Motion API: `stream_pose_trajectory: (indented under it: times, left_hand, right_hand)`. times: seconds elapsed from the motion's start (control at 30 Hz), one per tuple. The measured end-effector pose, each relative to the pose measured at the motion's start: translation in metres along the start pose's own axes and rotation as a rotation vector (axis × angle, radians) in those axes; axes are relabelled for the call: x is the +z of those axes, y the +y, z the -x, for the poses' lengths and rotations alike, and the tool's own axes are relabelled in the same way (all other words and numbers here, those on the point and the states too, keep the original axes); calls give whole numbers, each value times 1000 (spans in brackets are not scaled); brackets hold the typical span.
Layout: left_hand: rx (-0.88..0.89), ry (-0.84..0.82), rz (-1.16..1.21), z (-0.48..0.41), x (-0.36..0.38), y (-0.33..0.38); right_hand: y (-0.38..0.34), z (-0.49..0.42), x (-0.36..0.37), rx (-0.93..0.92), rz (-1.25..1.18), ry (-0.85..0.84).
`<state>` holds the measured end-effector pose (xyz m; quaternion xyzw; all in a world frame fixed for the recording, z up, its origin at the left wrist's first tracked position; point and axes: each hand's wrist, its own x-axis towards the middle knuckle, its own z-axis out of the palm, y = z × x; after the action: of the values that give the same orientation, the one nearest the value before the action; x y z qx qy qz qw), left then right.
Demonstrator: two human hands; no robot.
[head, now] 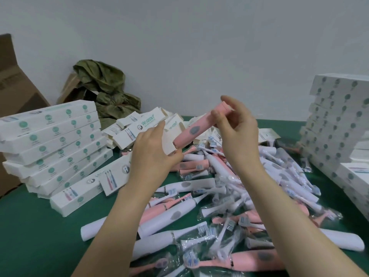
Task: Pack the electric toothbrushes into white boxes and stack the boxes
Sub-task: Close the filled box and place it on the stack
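Note:
My right hand (237, 128) pinches the upper end of a pink toothbrush handle (196, 129) and holds it slanted above the table. Its lower end sits at the open mouth of a white box (168, 145) that my left hand (153, 154) grips from the left. Under my arms lies a heap of pink and white toothbrushes (229, 196) and bagged brush heads on the green table (36, 226).
A stack of closed white boxes (52, 144) stands at the left, a taller stack (337, 124) at the right. Loose unfilled boxes (137, 124) lie behind my hands. Brown cartons (12, 80) and crumpled green wrapping (105, 90) stand by the wall.

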<state>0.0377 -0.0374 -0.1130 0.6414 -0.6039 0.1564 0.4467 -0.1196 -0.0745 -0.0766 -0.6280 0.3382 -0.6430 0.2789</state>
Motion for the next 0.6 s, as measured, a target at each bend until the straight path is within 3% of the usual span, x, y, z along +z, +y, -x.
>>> stream_pose_trajectory:
  times: [0.1, 0.2, 0.37, 0.5, 0.6]
  left_hand:
    - [-1, 55, 61, 0, -7, 4]
    - [7, 123, 124, -2, -17, 10]
    - [4, 151, 216, 0, -20, 17]
    - [39, 114, 148, 2, -16, 11]
    - [31, 114, 136, 0, -19, 6]
  right_hand:
    - [-2, 4, 4, 11, -163, 147]
    - [-6, 9, 12, -105, -175, 151]
    - [-4, 23, 28, -487, 229, -53]
    - [-1, 19, 22, -488, 449, -349]
    - [-2, 15, 16, -354, 361, -475]
